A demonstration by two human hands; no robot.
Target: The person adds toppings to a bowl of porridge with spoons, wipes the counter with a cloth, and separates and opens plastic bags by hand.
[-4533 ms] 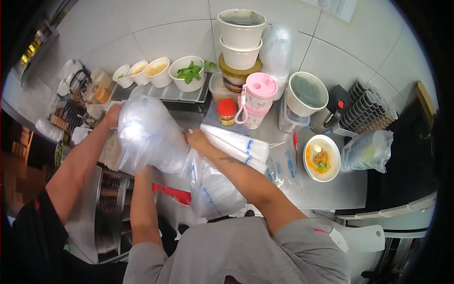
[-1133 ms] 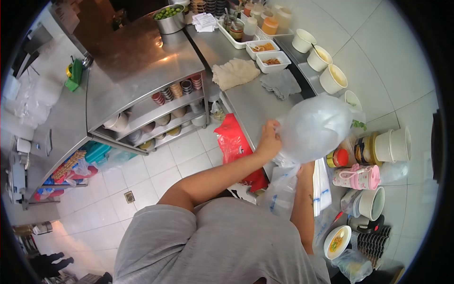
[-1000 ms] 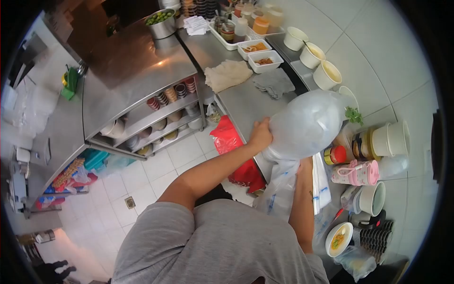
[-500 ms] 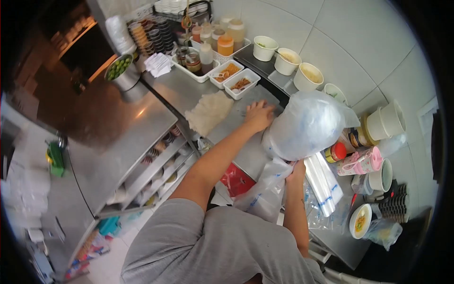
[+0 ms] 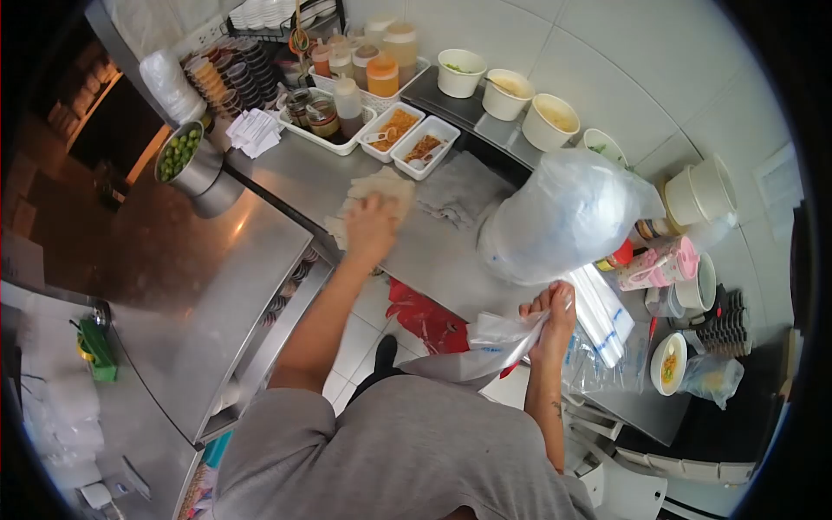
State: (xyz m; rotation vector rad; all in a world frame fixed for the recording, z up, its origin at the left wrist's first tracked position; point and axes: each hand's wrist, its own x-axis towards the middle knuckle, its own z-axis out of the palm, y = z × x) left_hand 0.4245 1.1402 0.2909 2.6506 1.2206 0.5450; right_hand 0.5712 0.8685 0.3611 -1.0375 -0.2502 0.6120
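My left hand (image 5: 373, 227) lies on a beige cloth (image 5: 392, 186) on the steel counter, its fingers spread and slightly blurred. My right hand (image 5: 552, 322) is closed round the gathered top of a thin plastic bag (image 5: 490, 347), which trails left in front of my body. Just above my right hand, a big bulging clear plastic bag (image 5: 563, 221) stands on the counter, apart from my left hand. To its left lies a grey cloth (image 5: 464, 191). Flat white plastic bags (image 5: 598, 312) with blue print lie right of my right hand.
White tubs (image 5: 550, 121) line a raised ledge along the wall. Sauce bottles (image 5: 382, 75) and two small food trays (image 5: 425, 147) stand at the back. A pot of green fruit (image 5: 179, 156) is at left, a bowl of food (image 5: 668, 364) at right. Below the counter hangs a red bag (image 5: 425, 316).
My left hand has moved left from beside the grey cloth onto the beige cloth. My right hand has drawn the thin bag away from the bulging bag. The view has shifted.
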